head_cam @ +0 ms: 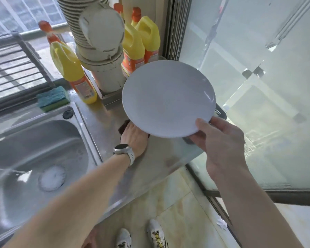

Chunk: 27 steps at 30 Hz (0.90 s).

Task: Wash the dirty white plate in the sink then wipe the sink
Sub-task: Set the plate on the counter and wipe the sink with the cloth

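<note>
Held white plate [168, 99] by its near rim in right hand [222, 140], thumb on top, above counter [161, 156] right of sink [43, 140]; looked clean, so washing judged done. Pressed left hand [134, 138] on dark cloth [124, 124], fingers hidden. Left sink, foam over drain, unwiped

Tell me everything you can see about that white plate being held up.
The white plate is round, smooth and glossy, probably ceramic, with a shallow rim and a small highlight near its right edge. Its face looks clean, with no visible food or suds. It is held in the air, tilted toward the camera, above the steel counter to the right of the sink. The right hand grips its lower right edge, thumb on top and fingers beneath. Nothing else appears to touch it.
</note>
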Tool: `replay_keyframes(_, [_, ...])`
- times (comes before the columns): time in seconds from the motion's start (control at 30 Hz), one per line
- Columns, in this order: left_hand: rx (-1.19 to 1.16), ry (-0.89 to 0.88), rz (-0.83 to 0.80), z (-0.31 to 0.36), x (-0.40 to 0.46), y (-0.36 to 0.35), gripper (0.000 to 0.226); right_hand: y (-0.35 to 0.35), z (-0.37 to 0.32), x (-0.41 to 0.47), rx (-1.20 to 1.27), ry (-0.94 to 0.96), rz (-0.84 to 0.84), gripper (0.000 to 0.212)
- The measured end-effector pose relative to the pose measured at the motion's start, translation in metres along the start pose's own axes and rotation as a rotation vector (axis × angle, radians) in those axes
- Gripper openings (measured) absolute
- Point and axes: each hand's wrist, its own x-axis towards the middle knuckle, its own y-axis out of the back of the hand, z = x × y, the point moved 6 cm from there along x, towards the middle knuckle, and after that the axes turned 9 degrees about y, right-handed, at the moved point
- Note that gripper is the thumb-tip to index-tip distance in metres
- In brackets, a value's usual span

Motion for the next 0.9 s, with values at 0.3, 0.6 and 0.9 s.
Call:
replay_keyframes(0.3, [0.105,-0.189,-0.056,0.029,-0.019,-0.027,0.050,0.004,-0.011,0.029,0.063,-0.003,-0.014,0.012])
replay_keyframes(0.6, [0.185,-0.255,-0.108,0.003,-0.083,-0.030,0.053,-0.010,-0.010,0.023,0.004,-0.032,-0.066,0.019])
replay_keyframes(0.9, [0.355,-0.070,-0.096,-0.141,0.058,0.038,0.069,-0.023,0.017,0.012,-0.017,-0.041,-0.121,0.012])
